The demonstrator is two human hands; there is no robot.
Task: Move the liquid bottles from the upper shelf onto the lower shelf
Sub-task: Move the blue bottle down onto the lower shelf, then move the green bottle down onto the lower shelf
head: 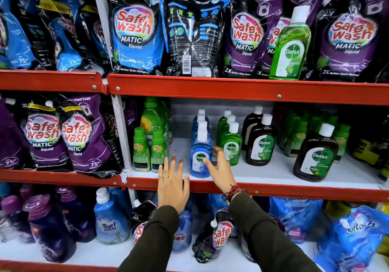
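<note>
Both hands, the left hand (172, 184) and right hand (219, 169), hang spread and empty beside the blue bottle (200, 156) near the lower shelf (273, 190) edge, so next reach up right, gripping the green bottle (291, 46) mid-body on the upper shelf (231, 87).

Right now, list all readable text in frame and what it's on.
"Safe wash MATIC liquid", "75+": blue pouch
"Front Load", "Safe wash MATIC liquid": purple pouch
"Top Load": pouch back; its fine print is too small to read
"Dettol": green bottle, blue bottle, brown bottle
"Surf excel": low bottle
"Softouch": low pouch
Price banners: partly cut off, unreadable
</note>
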